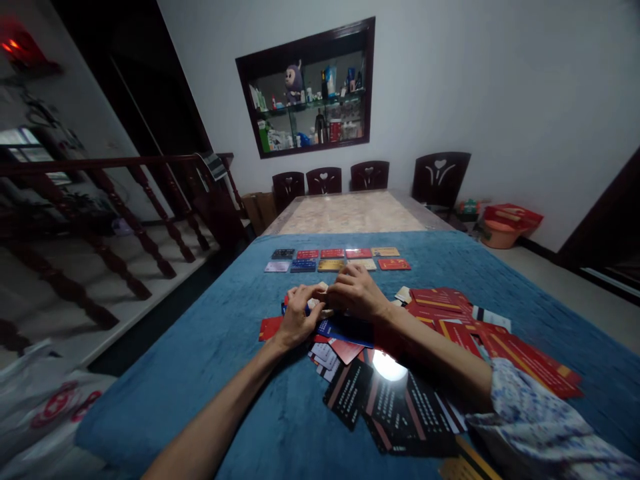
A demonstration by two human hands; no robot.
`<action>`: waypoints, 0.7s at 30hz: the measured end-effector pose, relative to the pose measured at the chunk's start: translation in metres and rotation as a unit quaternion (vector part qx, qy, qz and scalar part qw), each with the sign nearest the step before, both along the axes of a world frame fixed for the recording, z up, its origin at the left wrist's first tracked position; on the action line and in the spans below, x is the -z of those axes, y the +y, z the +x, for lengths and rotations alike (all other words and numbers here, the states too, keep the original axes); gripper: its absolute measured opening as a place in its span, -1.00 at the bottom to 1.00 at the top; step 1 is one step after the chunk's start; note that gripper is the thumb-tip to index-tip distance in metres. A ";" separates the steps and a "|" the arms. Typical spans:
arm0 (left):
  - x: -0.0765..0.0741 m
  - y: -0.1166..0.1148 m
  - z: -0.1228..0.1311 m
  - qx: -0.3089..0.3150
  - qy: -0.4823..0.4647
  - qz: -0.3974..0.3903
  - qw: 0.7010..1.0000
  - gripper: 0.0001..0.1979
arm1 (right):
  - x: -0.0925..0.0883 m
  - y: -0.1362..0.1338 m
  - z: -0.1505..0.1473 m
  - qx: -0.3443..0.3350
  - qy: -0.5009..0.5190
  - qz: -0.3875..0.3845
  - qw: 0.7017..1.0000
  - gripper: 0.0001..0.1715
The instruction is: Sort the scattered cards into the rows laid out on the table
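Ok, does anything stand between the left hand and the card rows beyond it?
Nothing visible stands between the left hand and the front row's blue cards, only cloth. Further right, the right hand overlaps that row in view, hiding the cloth there.

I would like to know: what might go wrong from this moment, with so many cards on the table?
The right hand is close to the two rows of cards, so it might nudge them out of line. The patterned sleeve is beside the loose red cards and could drag some along. One blue card by the left hand lies over other cards and may slide.
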State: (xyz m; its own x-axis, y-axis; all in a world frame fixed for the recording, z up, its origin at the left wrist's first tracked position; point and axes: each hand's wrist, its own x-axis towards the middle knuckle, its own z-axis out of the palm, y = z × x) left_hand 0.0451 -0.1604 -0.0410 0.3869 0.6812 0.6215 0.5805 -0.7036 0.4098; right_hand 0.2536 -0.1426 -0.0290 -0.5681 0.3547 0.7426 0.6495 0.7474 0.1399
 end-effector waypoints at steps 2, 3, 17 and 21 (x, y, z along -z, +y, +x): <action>0.001 -0.001 0.001 0.003 0.008 -0.002 1.000 -0.76 | 0.002 0.000 0.000 -0.003 0.000 0.000 1.000 -0.73; 0.001 -0.001 0.001 0.004 0.011 -0.005 1.000 -0.74 | 0.003 0.001 0.000 -0.004 -0.001 -0.001 1.000 -0.74; 0.005 0.009 -0.019 -0.044 0.088 0.001 0.995 -0.65 | 0.008 0.003 0.014 0.043 -0.052 -0.119 0.991 -0.71; 0.011 0.009 -0.020 -0.047 0.099 -0.017 0.994 -0.57 | 0.011 0.003 0.012 0.048 -0.065 -0.158 0.984 -0.60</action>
